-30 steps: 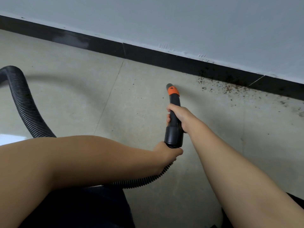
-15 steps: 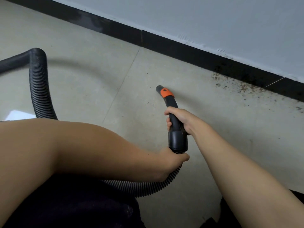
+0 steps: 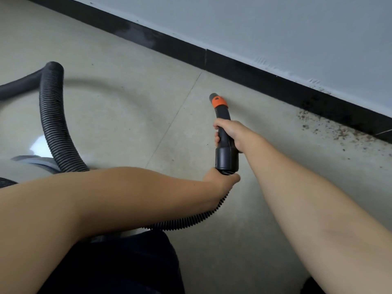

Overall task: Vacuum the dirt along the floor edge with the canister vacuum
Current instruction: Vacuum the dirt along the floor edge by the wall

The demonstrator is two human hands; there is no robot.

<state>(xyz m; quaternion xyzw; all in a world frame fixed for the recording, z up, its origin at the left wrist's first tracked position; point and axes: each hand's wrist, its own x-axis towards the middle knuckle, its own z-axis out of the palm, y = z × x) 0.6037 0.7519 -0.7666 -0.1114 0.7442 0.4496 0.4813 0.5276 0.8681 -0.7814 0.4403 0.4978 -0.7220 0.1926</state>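
My right hand (image 3: 228, 132) has its grip wrapped round the black handle (image 3: 225, 143) of the vacuum wand, fingers curled over the left side and the wrist lying along the right, so I can steer the orange-collared nozzle (image 3: 217, 101) that points away from me toward the wall. My left hand (image 3: 220, 179) is clenched round the ribbed hose (image 3: 53, 115) just where it enters the cuff below the handle; I hold it there, I judge, to take the drag of the hose off the steering hand. The hose loops behind my left forearm and arches up at the far left. The dirt (image 3: 331, 129) lies as brown specks on the floor (image 3: 127, 102) against the black baseboard (image 3: 265, 79), well to the right of the nozzle, so the nozzle is not yet over it and needs to swing right along the edge.
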